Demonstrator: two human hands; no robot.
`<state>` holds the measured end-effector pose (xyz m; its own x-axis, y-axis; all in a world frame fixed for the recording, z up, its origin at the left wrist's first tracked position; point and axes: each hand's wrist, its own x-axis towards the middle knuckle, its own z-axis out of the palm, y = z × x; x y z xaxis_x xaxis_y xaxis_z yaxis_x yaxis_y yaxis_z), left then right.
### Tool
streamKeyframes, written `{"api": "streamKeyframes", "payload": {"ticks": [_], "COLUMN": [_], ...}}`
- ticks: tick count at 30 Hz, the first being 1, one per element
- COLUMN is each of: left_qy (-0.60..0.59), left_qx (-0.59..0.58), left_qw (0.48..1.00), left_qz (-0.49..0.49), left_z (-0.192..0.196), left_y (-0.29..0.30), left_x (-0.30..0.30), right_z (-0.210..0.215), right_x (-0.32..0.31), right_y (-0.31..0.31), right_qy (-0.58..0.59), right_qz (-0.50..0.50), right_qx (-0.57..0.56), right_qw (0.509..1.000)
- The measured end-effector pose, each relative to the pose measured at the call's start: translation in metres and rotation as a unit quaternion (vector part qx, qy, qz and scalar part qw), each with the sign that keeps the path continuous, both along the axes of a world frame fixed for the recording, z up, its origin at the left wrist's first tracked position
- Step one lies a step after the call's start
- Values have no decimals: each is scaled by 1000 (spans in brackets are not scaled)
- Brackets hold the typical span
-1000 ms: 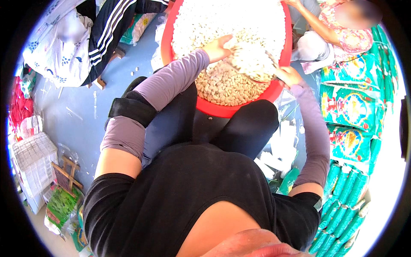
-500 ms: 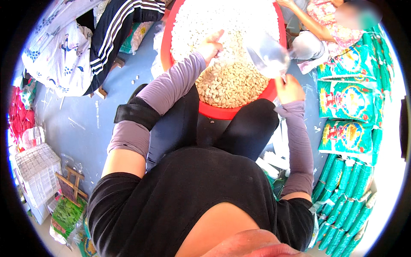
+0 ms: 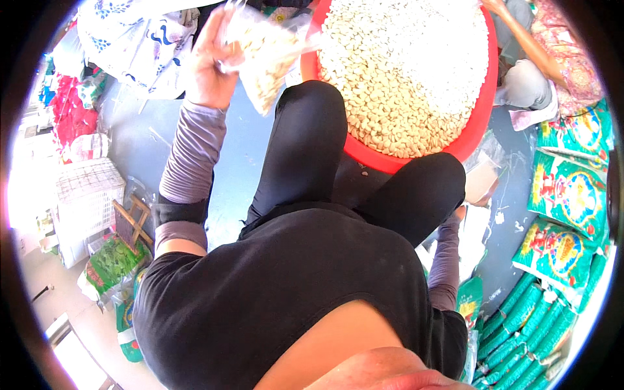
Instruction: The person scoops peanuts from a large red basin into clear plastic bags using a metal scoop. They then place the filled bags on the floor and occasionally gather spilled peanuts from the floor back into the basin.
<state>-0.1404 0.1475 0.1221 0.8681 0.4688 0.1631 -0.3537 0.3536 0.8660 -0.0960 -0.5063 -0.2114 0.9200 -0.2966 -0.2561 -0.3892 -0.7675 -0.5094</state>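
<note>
Person's left hand [image 3: 211, 68] grips a clear plastic bag [image 3: 266, 62] of pale bean-like pieces at far left, just left of the red tub [image 3: 383, 161] heaped with loose pale pieces [image 3: 403, 97], right hand [image 3: 460, 212] mostly hidden by the right knee [image 3: 426, 185], its fingers can't tell.

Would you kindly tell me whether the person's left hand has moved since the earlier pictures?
Yes: the bare left hand has moved leftward, from over the red, rounded tub of pale, bean-like pieces to outside its left rim.
</note>
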Motion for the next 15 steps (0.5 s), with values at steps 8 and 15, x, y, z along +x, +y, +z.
{"api": "streamKeyframes", "payload": {"ticks": [8, 15], "left_qy": [362, 740], "left_qx": [-55, 536], "left_qw": [890, 406], "left_qz": [271, -24], "left_z": [-309, -348], "left_y": [97, 152], "left_x": [-103, -111], "right_z": [-97, -95], "right_x": [-50, -22], "right_y": [59, 52], "right_qy": [127, 44], "right_qz": [31, -51], "right_qx": [-152, -129], "right_qw": [980, 989]}}
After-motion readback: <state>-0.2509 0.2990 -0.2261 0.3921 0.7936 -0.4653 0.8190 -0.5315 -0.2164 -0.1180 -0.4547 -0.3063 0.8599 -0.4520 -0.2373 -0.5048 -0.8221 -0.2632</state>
